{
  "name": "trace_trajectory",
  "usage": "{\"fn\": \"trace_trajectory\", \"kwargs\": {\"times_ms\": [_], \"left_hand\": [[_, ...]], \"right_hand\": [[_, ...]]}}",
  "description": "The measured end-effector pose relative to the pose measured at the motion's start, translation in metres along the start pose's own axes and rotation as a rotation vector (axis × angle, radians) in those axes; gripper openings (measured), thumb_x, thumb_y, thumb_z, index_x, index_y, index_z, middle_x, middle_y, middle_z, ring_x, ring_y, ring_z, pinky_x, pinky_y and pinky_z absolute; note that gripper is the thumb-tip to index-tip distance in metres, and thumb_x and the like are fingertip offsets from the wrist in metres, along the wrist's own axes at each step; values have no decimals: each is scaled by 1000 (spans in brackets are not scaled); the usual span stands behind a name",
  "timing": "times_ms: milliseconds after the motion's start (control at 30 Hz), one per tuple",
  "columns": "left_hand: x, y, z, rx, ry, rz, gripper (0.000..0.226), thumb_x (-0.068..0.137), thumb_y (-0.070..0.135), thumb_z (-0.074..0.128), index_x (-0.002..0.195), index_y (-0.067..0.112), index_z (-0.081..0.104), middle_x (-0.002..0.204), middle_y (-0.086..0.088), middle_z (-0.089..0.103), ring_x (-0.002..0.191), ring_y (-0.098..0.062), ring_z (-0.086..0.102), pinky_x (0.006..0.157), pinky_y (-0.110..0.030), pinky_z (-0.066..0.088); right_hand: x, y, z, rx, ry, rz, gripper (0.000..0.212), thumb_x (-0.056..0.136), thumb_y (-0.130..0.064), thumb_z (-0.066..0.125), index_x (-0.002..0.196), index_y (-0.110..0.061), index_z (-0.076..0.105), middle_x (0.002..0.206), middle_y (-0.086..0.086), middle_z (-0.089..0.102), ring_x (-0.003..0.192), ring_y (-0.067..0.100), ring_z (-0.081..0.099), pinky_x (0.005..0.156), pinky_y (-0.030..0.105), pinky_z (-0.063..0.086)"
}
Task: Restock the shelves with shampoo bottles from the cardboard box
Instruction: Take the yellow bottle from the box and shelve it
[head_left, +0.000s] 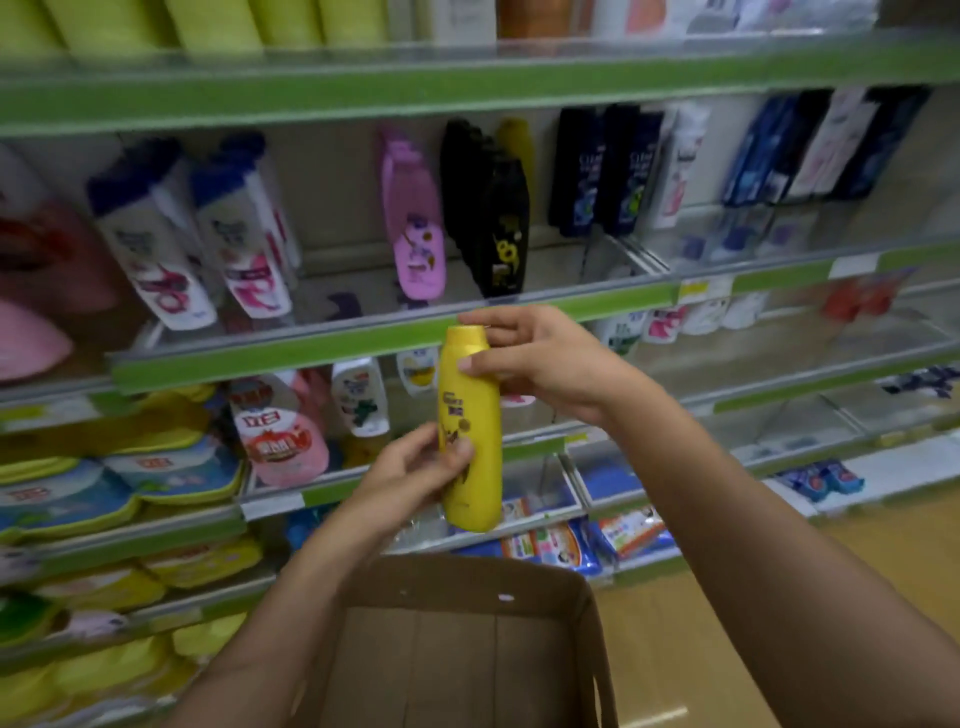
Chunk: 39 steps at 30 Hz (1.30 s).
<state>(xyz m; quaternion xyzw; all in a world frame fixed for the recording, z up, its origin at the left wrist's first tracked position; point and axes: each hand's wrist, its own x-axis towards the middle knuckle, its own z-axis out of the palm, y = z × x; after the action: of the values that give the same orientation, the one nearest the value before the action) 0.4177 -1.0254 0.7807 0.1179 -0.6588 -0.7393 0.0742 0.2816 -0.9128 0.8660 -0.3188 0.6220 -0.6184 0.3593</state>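
Two hands hold one yellow shampoo bottle (470, 431) in the head view, upright with its cap end up, in the air in front of the shelving and above the open cardboard box (457, 644). Right hand (535, 358): grip clamped on the upper part of the bottle, thumb pressed on the front just below the cap, fingers curled over the top and behind it. Left hand (415, 475): grip clamped on the lower half, thumb across the printed label, fingers wrapped round the left side and back; the bottle's base sticks out below this hand. Bottle top sits level with the green shelf edge (291, 358) of the middle shelf, just in front of it; contact with the edge cannot be told. On that shelf behind: a pink bottle (413, 223), black bottles (493, 208) just right of it with a yellow one partly hidden behind, white bottles with blue caps (192, 228) to the left, dark blue bottles (605, 171) further right. Lower shelves to the left carry refill pouches (119, 483) in yellow and blue, and a pink-and-white pouch (280, 431). Box interior as far as visible shows bare cardboard floor; its near part is out of frame. Both forearms reach forward over the box rim. Picture is motion-blurred at the edges; label text on the bottle is not legible.
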Motion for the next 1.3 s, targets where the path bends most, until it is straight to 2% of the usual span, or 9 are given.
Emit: {"fn": "trace_trajectory", "kwargs": {"times_ms": [100, 267, 433, 567, 633, 733, 933, 1133, 1300], "left_hand": [[-9, 16, -9, -194, -130, -49, 77, 52, 34, 89, 118, 7, 59, 107, -11, 70, 91, -20, 69, 71, -28, 57], [-11, 45, -3, -69, 47, 60, 52, 71, 8, 71, 121, 7, 56, 105, -10, 72, 93, -20, 70, 71, -26, 56], [-4, 56, 5, 78, 165, 159, 54, 64, 18, 77, 115, 16, 60, 102, -3, 73, 93, -19, 70, 76, -33, 58], [8, 61, 24, 118, 88, 179, 59, 63, 24, 77, 118, 16, 57, 102, -1, 73, 92, -16, 70, 77, -31, 58], [17, 65, 38, 135, 38, 176, 56, 66, 19, 76, 119, 16, 56, 105, -3, 72, 93, -16, 70, 77, -28, 57], [32, 67, 66, 142, 3, 154, 52, 72, 9, 75, 121, 9, 56, 107, -6, 71, 93, -17, 70, 76, -28, 57], [69, 63, 134, 170, 75, 174, 33, 77, 10, 72, 107, 17, 62, 103, 1, 71, 90, -9, 69, 73, -19, 55], [108, 55, 201, 227, 243, 205, 28, 79, 12, 71, 105, 22, 64, 99, 6, 71, 86, -2, 67, 73, -14, 53], [130, 52, 242, 237, 377, 184, 35, 77, 10, 73, 109, 16, 62, 103, -2, 69, 94, -16, 65, 77, -21, 55]], "right_hand": [[1, -15, -8, 103, -24, -57, 27, 87, 7, 56, 109, -6, 61, 83, 1, 70, 70, 9, 67, 55, 21, 52], [4, -21, -5, 126, -45, -105, 20, 93, -8, 56, 109, -4, 65, 89, 3, 71, 84, 13, 68, 71, 26, 54], [-1, -26, -7, 111, 36, -122, 27, 88, -15, 62, 113, -6, 65, 99, 7, 72, 94, 18, 68, 76, 33, 55], [-13, -30, -21, 149, 189, -172, 34, 82, -18, 67, 113, -2, 65, 98, 11, 71, 89, 19, 68, 76, 34, 55], [-24, -31, -35, 171, 244, -206, 37, 79, -20, 69, 112, -3, 66, 98, 11, 70, 88, 20, 68, 79, 35, 55], [-39, -32, -62, 189, 286, -240, 28, 84, -16, 66, 110, -6, 67, 93, 6, 73, 86, 16, 69, 77, 33, 56], [-45, -34, -128, 196, 285, -273, 25, 86, -15, 65, 110, -9, 68, 95, 5, 73, 87, 15, 69, 75, 31, 57], [-42, -33, -202, 165, 188, -271, 28, 86, -16, 66, 114, -12, 67, 100, 4, 74, 90, 16, 70, 72, 27, 57], [-40, -35, -244, 136, 138, -247, 30, 85, -17, 68, 115, -13, 67, 99, 1, 74, 88, 14, 71, 68, 23, 55]]}}
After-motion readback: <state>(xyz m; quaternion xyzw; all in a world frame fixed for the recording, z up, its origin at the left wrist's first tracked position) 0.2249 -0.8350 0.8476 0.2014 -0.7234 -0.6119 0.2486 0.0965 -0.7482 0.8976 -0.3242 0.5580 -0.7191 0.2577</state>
